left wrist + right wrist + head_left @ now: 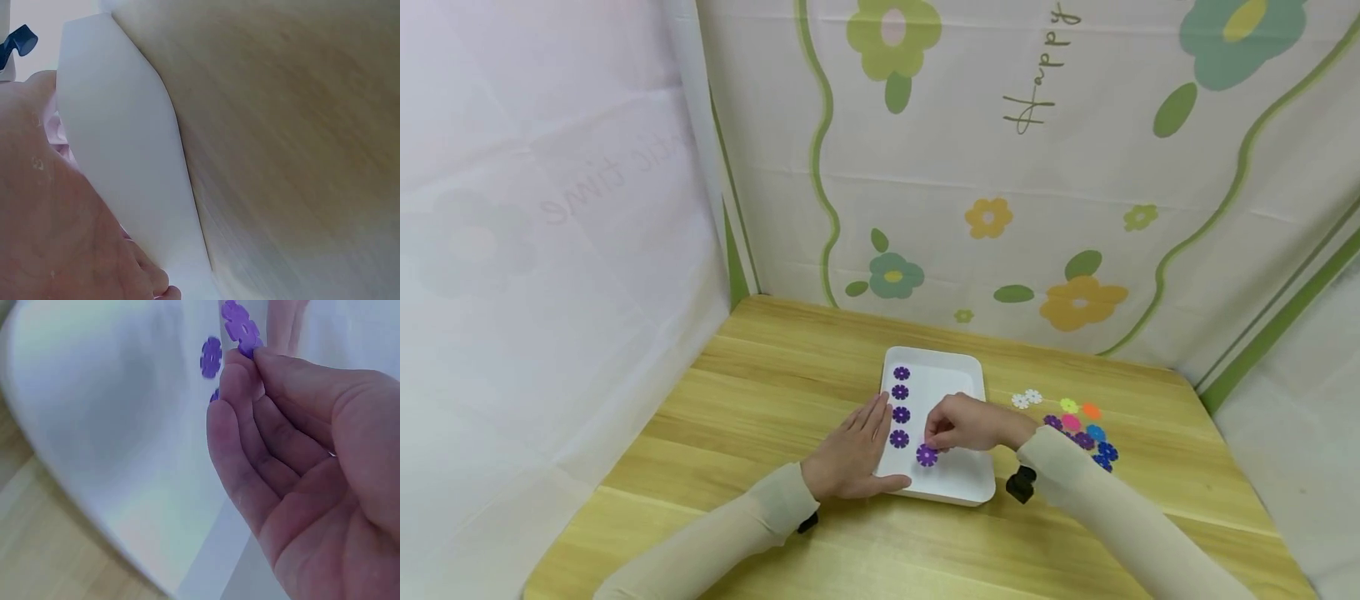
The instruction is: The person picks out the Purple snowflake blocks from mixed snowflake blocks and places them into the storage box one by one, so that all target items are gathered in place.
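Right hand (967,421): grip pinching purple disc (927,455) at the white tray's (958,483) 6 o'clock. Left hand (853,454): fingers extended, no grasp, over the rim at 8 o'clock. Disc should be light, stiffish, maybe slick; take its notched edge between thumb and fingertip. Looks like thin plastic, holed centre. Tray smooth, round-cornered; four purple discs (901,414) along 9 o'clock. Worktop (775,383) wood-grained.

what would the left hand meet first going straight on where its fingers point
Likely the second purple piece from the far end of the tray, just beyond the fingertips; finger height is unclear, so the left hand might pass above it.
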`<action>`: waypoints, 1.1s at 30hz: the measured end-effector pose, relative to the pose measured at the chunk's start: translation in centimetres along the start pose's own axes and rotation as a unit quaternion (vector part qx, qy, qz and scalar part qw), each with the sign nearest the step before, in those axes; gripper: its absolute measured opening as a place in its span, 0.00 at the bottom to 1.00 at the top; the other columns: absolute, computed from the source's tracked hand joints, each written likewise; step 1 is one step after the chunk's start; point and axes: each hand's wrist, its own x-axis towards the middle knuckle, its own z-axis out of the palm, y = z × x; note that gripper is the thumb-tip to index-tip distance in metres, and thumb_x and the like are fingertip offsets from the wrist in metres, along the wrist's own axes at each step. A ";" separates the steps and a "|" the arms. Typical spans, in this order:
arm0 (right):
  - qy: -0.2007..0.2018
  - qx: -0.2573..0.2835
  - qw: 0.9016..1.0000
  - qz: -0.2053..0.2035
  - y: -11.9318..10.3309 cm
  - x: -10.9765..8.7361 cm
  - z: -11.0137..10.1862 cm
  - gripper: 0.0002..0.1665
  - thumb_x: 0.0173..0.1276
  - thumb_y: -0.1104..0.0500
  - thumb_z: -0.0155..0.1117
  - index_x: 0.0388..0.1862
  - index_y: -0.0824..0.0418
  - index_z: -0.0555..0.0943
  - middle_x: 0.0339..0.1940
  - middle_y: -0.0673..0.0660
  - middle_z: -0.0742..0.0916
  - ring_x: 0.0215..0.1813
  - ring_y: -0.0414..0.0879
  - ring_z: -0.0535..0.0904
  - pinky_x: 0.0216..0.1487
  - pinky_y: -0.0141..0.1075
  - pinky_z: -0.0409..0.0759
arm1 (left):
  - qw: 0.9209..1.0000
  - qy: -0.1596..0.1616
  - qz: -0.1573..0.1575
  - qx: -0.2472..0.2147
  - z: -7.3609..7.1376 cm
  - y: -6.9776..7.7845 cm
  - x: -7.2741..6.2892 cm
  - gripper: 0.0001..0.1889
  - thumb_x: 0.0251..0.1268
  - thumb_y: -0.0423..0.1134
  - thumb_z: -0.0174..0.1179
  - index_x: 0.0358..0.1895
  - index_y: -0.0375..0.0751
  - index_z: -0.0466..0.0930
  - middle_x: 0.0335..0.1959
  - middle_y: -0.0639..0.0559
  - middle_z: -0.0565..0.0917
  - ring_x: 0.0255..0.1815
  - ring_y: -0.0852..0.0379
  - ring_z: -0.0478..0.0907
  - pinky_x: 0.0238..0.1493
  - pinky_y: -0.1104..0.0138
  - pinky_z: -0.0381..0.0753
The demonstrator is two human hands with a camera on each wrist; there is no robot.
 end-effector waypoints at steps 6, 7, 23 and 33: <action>-0.002 0.002 1.000 -0.016 -0.7 2.0 1.6 0.07 0.75 0.64 0.68 0.36 0.59 0.89 0.32 0.50 0.92 0.32 0.33 0.84 0.39 0.26 0.85 | 1.000 -0.001 0.005 -0.006 -0.1 -0.1 0.0 0.60 0.72 0.79 0.41 0.84 0.27 0.48 0.88 0.32 0.44 0.90 0.38 0.44 0.87 0.50 0.57; -0.002 0.004 1.000 -0.016 -0.7 2.3 1.9 0.07 0.75 0.64 0.68 0.35 0.59 0.89 0.32 0.51 0.92 0.32 0.33 0.84 0.38 0.26 0.85 | 1.000 -0.001 0.007 -0.005 -0.1 0.0 -0.1 0.59 0.72 0.79 0.41 0.84 0.27 0.47 0.88 0.31 0.44 0.90 0.38 0.44 0.87 0.51 0.57; 0.016 -0.015 1.000 -0.011 -0.8 3.8 3.7 0.07 0.74 0.63 0.70 0.35 0.58 0.91 0.31 0.49 0.92 0.31 0.32 0.83 0.38 0.25 0.84 | 1.000 0.010 0.011 0.010 -0.2 -0.1 0.0 0.59 0.72 0.78 0.43 0.83 0.25 0.50 0.87 0.30 0.46 0.89 0.37 0.46 0.86 0.51 0.58; 0.050 -0.029 0.998 0.009 0.3 1.2 1.4 0.05 0.72 0.59 0.73 0.42 0.60 0.90 0.36 0.48 0.92 0.36 0.32 0.84 0.42 0.26 0.85 | 1.000 -0.004 0.004 0.003 -0.1 0.0 0.1 0.60 0.72 0.80 0.40 0.84 0.26 0.48 0.88 0.31 0.44 0.90 0.38 0.44 0.87 0.51 0.57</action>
